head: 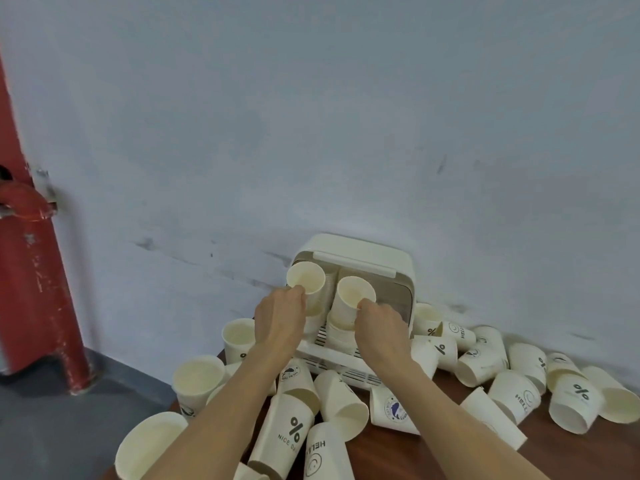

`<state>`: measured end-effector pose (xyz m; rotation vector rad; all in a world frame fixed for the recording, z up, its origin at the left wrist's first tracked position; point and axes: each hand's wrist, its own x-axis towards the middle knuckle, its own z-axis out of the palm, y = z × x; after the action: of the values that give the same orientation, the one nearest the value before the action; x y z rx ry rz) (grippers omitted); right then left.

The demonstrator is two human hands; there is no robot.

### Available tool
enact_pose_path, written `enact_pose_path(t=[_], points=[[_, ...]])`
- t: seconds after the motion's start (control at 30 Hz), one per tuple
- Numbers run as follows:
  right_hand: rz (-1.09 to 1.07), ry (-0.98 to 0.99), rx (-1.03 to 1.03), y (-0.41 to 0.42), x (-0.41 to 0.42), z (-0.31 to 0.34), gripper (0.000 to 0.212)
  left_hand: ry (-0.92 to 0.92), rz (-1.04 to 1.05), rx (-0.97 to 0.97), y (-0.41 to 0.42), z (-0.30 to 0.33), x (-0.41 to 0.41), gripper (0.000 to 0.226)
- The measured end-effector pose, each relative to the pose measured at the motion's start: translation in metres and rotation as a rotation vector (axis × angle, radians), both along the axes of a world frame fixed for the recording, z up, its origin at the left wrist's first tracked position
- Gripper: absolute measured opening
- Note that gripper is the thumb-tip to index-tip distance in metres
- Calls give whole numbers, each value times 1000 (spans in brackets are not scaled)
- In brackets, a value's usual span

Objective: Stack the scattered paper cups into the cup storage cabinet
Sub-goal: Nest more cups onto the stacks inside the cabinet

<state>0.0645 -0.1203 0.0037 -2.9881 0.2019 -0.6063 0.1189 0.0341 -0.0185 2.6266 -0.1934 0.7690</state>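
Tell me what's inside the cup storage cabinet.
Two stacks of paper cups: left hand holds the left stack's top cup, right hand the right's. Cabinet interior behind is hidden.

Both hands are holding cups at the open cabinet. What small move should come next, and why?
Probably press the right hand down, seating its cup on the stack beneath it. That cup sits tilted above the stack inside the cabinet, not yet nested. The left hand holds its own cup higher, so it can follow.
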Motion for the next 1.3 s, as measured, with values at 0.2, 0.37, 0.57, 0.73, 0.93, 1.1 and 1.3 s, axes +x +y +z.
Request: enact_pose_path(t=[0.2, 0.37, 0.57, 0.73, 0.93, 1.1, 1.3], points=[[56, 63, -148, 3, 3, -16, 19, 11, -58, 39, 1, -11, 9, 13], [75, 95, -174, 6, 8, -29, 22, 27, -40, 173, 1, -9, 10, 20], [102, 130, -185, 7, 9, -36, 24, 146, -38, 313, -1, -17, 8, 24], [104, 146, -145, 6, 4, -36, 26, 210, -61, 323, -5, -18, -1, 28], [117, 19, 23, -3, -20, -27, 44, 160, -115, 138, -19, -9, -35, 31], [74, -90, 159, -26, -74, -12, 52, 82, -252, -122, -47, 5, -94, 34], [0, -194, 324, -73, -153, -16, 44, 60, -424, -313, -91, 2, -166, 37]])
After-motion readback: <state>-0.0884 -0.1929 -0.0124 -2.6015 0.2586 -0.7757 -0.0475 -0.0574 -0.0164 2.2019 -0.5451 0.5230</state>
